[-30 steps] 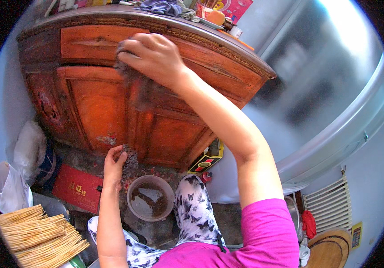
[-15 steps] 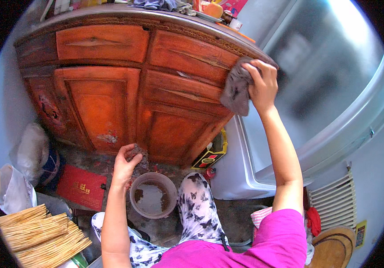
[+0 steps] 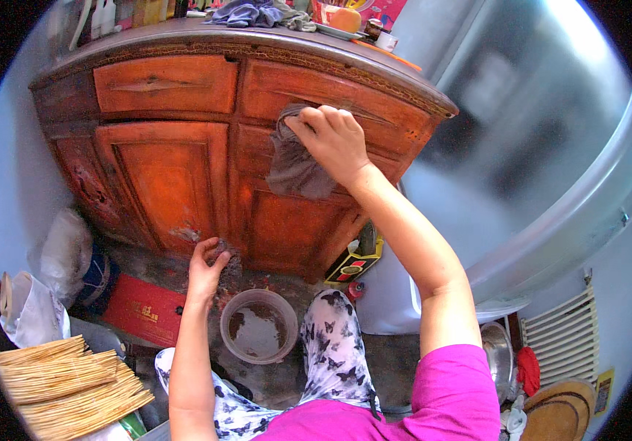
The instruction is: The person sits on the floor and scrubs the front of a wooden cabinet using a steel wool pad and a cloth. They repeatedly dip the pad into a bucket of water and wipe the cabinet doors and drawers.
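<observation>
A wooden cabinet with reddish-brown drawers and doors stands in front of me. My right hand is closed on a grey rag, which lies against the right-hand drawer fronts and hangs down over them. Lower down, my left hand pinches a grey, fuzzy wad that looks like steel wool, close to the cabinet's lower front. Below it on the floor stands a round translucent tub with murky water in it, between my left forearm and my knee.
A fridge flanks the cabinet on the right. By its foot stands a black-and-yellow box. A red box, a white bag and bundled sticks sit at left. Cloths and a plate rest on the cabinet top.
My right hand has swept the rag leftward from the cabinet's right edge across the drawer fronts. My left hand still holds the wad in about the same place. The view has shifted slightly.
</observation>
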Tool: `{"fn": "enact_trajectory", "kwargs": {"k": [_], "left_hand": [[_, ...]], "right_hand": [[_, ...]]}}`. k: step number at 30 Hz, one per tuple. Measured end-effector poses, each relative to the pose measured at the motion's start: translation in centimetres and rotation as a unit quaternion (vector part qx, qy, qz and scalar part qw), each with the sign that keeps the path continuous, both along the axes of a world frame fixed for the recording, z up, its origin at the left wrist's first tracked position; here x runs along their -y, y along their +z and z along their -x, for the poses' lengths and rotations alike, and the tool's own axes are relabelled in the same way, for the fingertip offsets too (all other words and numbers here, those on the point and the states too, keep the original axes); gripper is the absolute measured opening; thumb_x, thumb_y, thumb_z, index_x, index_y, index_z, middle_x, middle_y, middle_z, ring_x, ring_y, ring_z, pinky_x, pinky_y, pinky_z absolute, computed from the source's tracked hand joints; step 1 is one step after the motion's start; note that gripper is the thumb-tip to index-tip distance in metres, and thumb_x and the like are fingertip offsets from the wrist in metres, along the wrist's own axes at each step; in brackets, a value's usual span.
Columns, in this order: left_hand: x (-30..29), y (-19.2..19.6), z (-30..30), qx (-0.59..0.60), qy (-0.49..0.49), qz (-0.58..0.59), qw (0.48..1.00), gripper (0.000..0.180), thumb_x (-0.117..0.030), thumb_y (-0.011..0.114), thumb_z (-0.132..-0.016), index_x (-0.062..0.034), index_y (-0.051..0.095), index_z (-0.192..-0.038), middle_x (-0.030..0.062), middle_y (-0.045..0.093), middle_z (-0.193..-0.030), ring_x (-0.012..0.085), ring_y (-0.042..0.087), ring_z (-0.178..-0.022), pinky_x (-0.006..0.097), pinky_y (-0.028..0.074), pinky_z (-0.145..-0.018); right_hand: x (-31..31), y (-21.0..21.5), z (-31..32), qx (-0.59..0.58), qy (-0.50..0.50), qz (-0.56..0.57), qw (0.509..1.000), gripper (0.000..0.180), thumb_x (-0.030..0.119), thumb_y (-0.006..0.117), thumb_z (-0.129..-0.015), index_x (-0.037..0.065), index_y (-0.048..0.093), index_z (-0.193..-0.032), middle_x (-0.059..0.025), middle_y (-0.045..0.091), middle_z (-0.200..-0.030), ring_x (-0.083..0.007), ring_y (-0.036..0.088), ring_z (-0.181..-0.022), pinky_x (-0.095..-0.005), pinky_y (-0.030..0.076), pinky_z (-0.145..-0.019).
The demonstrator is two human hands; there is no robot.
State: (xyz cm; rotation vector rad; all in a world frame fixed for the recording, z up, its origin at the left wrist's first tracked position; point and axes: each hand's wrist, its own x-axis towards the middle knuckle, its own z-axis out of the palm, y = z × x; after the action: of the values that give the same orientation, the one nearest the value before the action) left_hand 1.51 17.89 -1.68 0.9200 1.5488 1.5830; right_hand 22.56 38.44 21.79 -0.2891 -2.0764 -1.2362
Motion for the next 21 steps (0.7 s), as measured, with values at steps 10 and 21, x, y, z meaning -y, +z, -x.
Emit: {"fn": "enact_trajectory", "kwargs": {"k": [10,21], "left_hand": [[-1.3,-0.1,-1.8,-0.078,0.053,-0.081,0.992,0.049,-0.012,0.077,-0.088,0.0004,0.057,-0.13,0.0097,0.066,-0.118,0.0192,0.061,-0.108,0.034,0.047,-0.098],[-10.4,14.3,-7.9,-0.372,0.237,-0.272,0.855,0.038,-0.01,0.08,-0.084,-0.0048,0.063,-0.117,0.0118,0.06,-0.115,0.029,0.058,-0.111,0.038,0.046,-0.101]], "right_hand": [[0.5,0.4,-13.1,-0.082,-0.095,0.122,0.985,0.056,0.01,0.075,-0.06,0.023,0.071,-0.115,-0.0015,0.056,-0.103,-0.0253,0.057,-0.096,-0.0394,0.048,-0.08],[-5.5,-3.0,-12.2,-0.235,0.075,0.191,0.95,0.043,0.01,0.081,-0.057,0.015,0.068,-0.098,-0.0104,0.057,-0.095,-0.0326,0.06,-0.089,-0.0432,0.051,-0.075]]}}
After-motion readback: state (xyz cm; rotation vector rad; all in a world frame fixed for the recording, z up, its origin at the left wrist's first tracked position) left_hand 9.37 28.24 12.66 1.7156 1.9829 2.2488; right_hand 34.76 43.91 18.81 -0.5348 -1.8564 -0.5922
